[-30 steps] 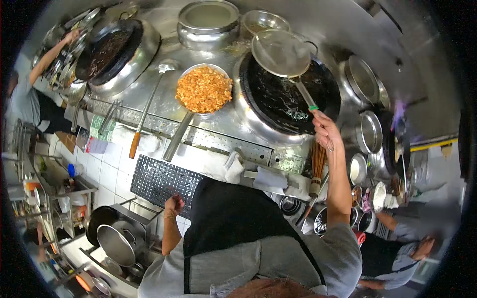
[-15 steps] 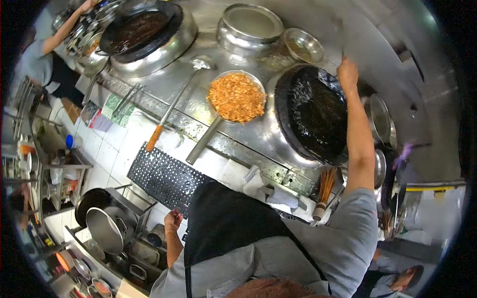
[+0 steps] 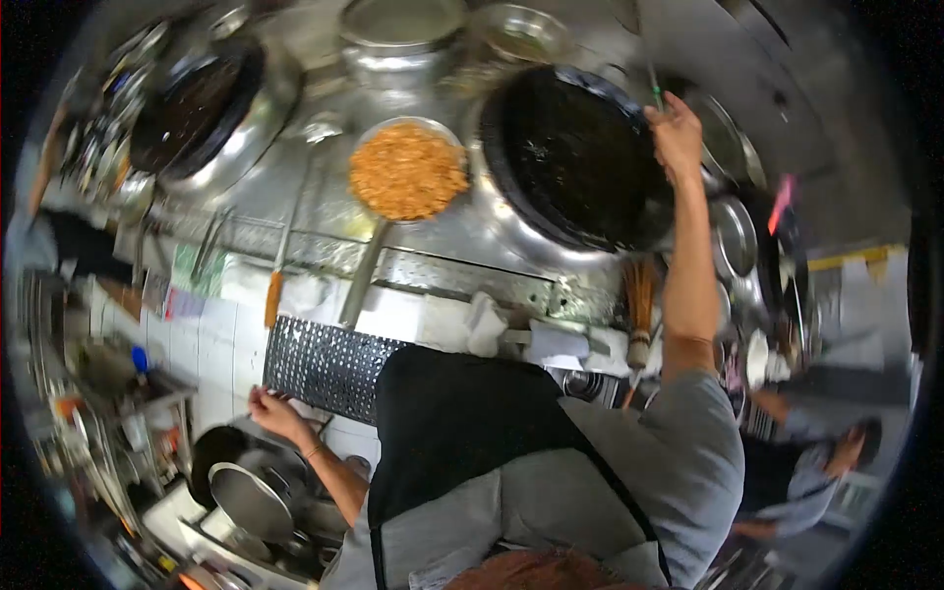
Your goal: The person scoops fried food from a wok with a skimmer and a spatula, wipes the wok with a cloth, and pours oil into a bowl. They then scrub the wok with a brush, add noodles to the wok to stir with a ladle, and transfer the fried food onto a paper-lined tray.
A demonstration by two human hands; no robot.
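Note:
My right hand is closed around a thin-handled tool with a green band, above the right rim of the large dark wok. The tool's far end is too blurred to make out. Dark, shiny liquid lies in the wok. Left of it, a round long-handled strainer or pan bears a heap of orange-coated food pieces. My left hand hangs low at the left, near the perforated black mat, its fingers loosely bent and apart, with nothing visible in them.
A ladle with an orange handle lies across the counter. Another wok stands at the far left, a lidded pot at the back. A bamboo brush is near my right arm. Another person is at the lower right.
The view has turned and shifted, so the counter sits higher and further left. My left hand has moved out leftward from my side. My right hand stays by the wok's rim.

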